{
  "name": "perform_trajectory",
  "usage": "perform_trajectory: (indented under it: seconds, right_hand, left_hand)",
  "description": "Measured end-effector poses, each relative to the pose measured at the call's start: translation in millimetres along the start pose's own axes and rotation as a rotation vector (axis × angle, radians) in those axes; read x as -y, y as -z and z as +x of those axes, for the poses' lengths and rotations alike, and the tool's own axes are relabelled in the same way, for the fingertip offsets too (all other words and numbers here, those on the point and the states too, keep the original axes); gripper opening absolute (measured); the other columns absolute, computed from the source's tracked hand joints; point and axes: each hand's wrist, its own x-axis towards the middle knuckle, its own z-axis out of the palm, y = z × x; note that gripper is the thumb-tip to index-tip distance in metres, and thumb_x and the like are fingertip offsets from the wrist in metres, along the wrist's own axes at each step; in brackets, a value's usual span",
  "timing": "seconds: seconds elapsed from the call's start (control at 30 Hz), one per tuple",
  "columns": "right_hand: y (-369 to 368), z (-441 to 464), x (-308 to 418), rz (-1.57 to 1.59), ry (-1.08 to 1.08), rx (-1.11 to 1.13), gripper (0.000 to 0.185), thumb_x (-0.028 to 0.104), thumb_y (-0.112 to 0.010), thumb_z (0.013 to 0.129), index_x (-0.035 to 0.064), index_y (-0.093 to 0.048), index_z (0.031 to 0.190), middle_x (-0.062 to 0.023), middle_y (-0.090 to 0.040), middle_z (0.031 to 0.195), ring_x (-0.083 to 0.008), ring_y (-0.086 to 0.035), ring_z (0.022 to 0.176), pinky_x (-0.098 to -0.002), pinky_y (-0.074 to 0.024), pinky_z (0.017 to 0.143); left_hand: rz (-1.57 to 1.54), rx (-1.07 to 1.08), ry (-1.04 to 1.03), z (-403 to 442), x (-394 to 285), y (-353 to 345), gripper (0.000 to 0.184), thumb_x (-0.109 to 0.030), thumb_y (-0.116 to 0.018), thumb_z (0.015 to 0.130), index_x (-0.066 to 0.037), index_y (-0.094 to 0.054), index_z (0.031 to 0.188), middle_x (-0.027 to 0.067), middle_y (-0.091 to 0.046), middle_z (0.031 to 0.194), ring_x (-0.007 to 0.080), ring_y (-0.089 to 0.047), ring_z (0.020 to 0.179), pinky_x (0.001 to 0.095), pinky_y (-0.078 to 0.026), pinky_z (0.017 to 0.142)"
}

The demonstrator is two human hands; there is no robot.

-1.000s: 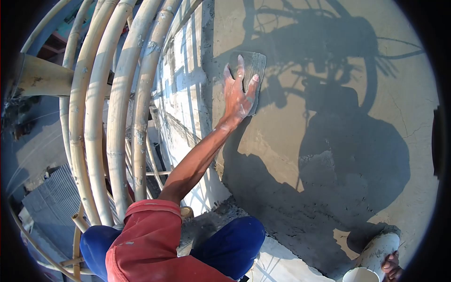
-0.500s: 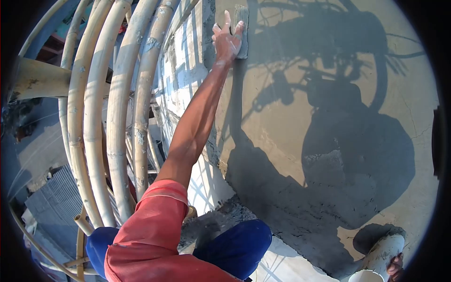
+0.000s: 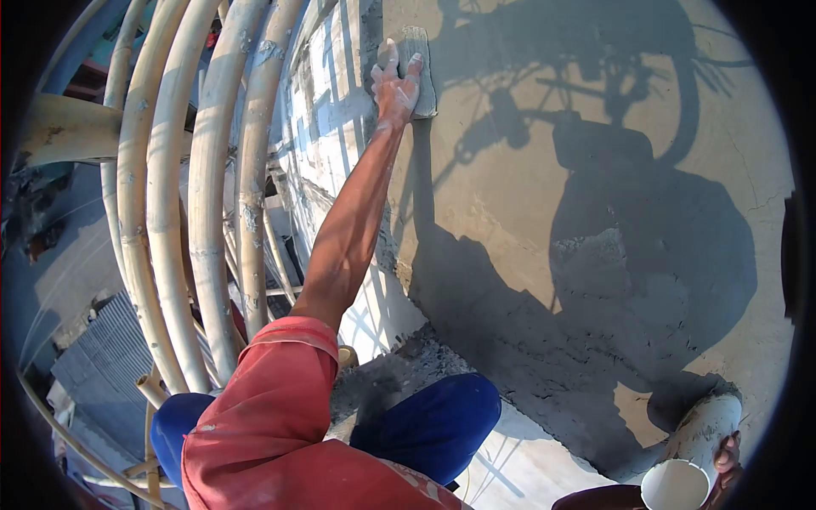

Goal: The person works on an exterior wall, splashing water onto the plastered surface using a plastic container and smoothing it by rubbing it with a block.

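Observation:
My left hand (image 3: pixel 396 92), dusted with pale cement, is stretched far forward at the top of the head view. Its fingers and thumb are closed around a grey, cement-coated plastering float (image 3: pixel 424 81), which lies against the grey plastered surface (image 3: pixel 501 229) close to its left edge. Part of the float is hidden under the hand. At the lower right, my right hand (image 3: pixel 728 459) grips the side of a white plastic pipe (image 3: pixel 712 429). The pipe's open end faces me, and its far end meets the plaster. Only the fingers of that hand show.
Several bamboo poles (image 3: pixel 208 204) stand along the left, with a thicker crosspiece (image 3: pixel 72 129) behind them. Corrugated roofing (image 3: pixel 102 365) lies far below. Rough mortar (image 3: pixel 399 374) covers a ledge by my blue-clad knees (image 3: pixel 433 425). My shadow falls across the plaster.
My left hand has drawn the float a little toward me along the plaster's left edge. The view has shifted slightly, showing more of the pipe. My right hand still holds it.

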Motion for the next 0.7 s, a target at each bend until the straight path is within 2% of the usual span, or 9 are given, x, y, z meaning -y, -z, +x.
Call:
perform_trajectory:
  seconds: [0.07,0.17,0.23,0.3,0.4,0.5,0.57,0.6,0.7]
  right_hand:
    - [4.9,32.9,15.7,0.340,-0.465,0.222,0.072,0.045,-0.058,0.080,0.0075,-0.028,0.134,-0.0187,-0.035,0.123,-0.0330,-0.055,0.094,-0.0512,-0.0501,0.074]
    - [25.7,4.4,10.3,0.460,-0.498,0.287,0.072,0.034,-0.063,0.079,0.0079,-0.025,0.135,-0.0193,-0.035,0.124,-0.0331,-0.053,0.100,-0.0513,-0.0512,0.076]
    - [14.8,-0.3,6.4,0.219,-0.259,0.216,0.068,0.027,-0.061,0.081,0.0070,-0.024,0.135,-0.0201,-0.035,0.122,-0.0330,-0.054,0.098,-0.0498,-0.0531,0.076]
    - [-23.0,21.3,8.5,0.070,-0.110,0.189,0.063,0.023,-0.059,0.083,0.0063,-0.025,0.134,-0.0211,-0.036,0.119,-0.0324,-0.056,0.095,-0.0480,-0.0547,0.076]
    - [-13.3,26.0,-1.5,0.104,-0.015,0.241,0.056,0.023,-0.054,0.086,0.0067,-0.029,0.133,-0.0197,-0.039,0.115,-0.0310,-0.057,0.093,-0.0484,-0.0546,0.077]
    - [31.1,19.3,-11.8,0.633,-0.291,0.370,0.044,0.033,-0.044,0.090,0.0064,-0.039,0.125,-0.0127,-0.044,0.111,-0.0274,-0.058,0.093,-0.0533,-0.0505,0.081]
    - [-5.0,24.4,24.5,0.264,-0.481,0.123,0.043,0.038,-0.037,0.092,0.0057,-0.044,0.119,-0.0084,-0.047,0.109,-0.0265,-0.059,0.091,-0.0544,-0.0483,0.082]
    - [-4.4,24.4,27.5,0.321,-0.630,0.004,0.043,0.038,-0.037,0.092,0.0041,-0.045,0.118,-0.0093,-0.047,0.110,-0.0263,-0.060,0.086,-0.0494,-0.0513,0.074]
    - [-4.7,10.8,2.3,0.280,-0.578,0.046,0.043,0.038,-0.037,0.092,0.0041,-0.044,0.118,-0.0096,-0.046,0.111,-0.0265,-0.060,0.087,-0.0493,-0.0513,0.075]
  left_hand:
    - [-0.047,0.057,0.087,-22.4,22.8,0.7,0.065,-0.046,-0.049,0.087,-0.018,-0.027,0.142,0.0404,-0.017,0.136,0.0516,-0.015,0.129,0.0527,-0.018,0.105]
    - [0.001,0.086,0.087,-103.6,9.8,-0.2,0.066,-0.048,-0.049,0.087,-0.019,-0.027,0.142,0.0401,-0.015,0.136,0.0507,-0.015,0.130,0.0528,-0.017,0.105]
    - [0.142,0.061,-0.115,-115.5,-1.8,-1.7,0.071,-0.047,-0.050,0.087,-0.012,-0.024,0.142,0.0334,-0.025,0.135,0.0415,-0.026,0.129,0.0483,-0.023,0.104]
    - [0.109,0.042,-0.034,-51.0,-18.9,-3.1,0.068,-0.047,-0.050,0.087,-0.014,-0.026,0.141,0.0403,-0.020,0.134,0.0493,-0.019,0.129,0.0517,-0.019,0.105]
    - [-0.079,0.005,0.129,13.7,13.2,0.7,0.066,-0.045,-0.050,0.088,-0.011,-0.028,0.141,0.0403,-0.020,0.134,0.0503,-0.020,0.128,0.0501,-0.021,0.104]
    - [-0.042,0.063,0.024,-62.2,15.1,6.0,0.063,-0.040,-0.052,0.088,-0.011,-0.031,0.140,0.0382,-0.026,0.132,0.0505,-0.021,0.127,0.0486,-0.023,0.104]
    - [0.006,0.116,-0.212,-148.5,-2.5,6.4,0.062,-0.038,-0.053,0.088,-0.011,-0.031,0.140,0.0371,-0.025,0.133,0.0492,-0.023,0.127,0.0483,-0.023,0.104]
    - [0.007,0.114,-0.195,-143.6,-14.2,6.4,0.062,-0.038,-0.053,0.088,-0.011,-0.031,0.140,0.0371,-0.025,0.133,0.0492,-0.023,0.127,0.0483,-0.023,0.104]
    - [0.111,0.033,-0.153,-85.7,-17.4,-2.9,0.063,-0.036,-0.054,0.088,-0.012,-0.030,0.140,0.0360,-0.025,0.134,0.0457,-0.026,0.127,0.0468,-0.023,0.103]
